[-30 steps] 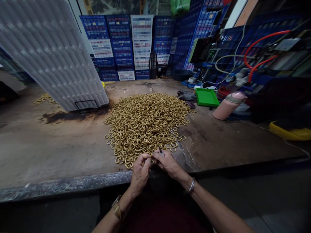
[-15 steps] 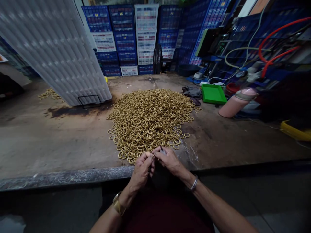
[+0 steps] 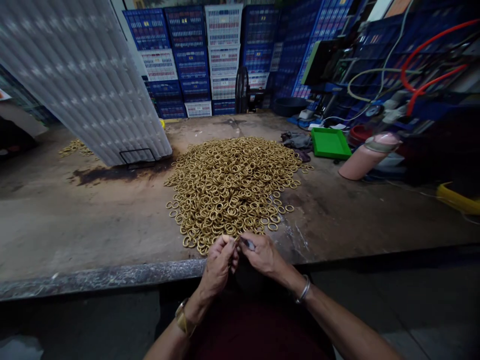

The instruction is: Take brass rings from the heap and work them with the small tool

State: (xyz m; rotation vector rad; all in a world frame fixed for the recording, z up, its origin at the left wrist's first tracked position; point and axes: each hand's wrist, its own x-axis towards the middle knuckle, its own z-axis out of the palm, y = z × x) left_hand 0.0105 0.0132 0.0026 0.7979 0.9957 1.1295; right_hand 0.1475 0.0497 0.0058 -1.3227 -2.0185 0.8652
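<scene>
A large heap of gold-coloured rings (image 3: 228,185) covers the middle of the worktable, and both hands work at its near edge. My left hand (image 3: 219,260) is closed, with thumb and forefinger pinching a ring whose gold-coloured edge just shows at the fingertips. Close beside it, my right hand (image 3: 262,254) is closed around a small dark tool (image 3: 248,244) with a greyish part by the thumb. Its working end and exact kind are hard to make out. The fingertips of the two hands nearly meet, and most of the pinched ring is hidden.
The wooden worktable (image 3: 123,220) has a worn front edge. A tall ribbed translucent panel (image 3: 101,85) leans at the left, near a smaller group of rings (image 3: 75,147). To the right are a green tray (image 3: 330,143), dark cloth (image 3: 296,140) and a pink cylinder (image 3: 365,159). Stacked crates (image 3: 187,60) stand behind.
My right hand has shifted slightly right and down, and the tool in it is turned differently, lying lower. My left hand stays nearly in place. The heap looks the same.
</scene>
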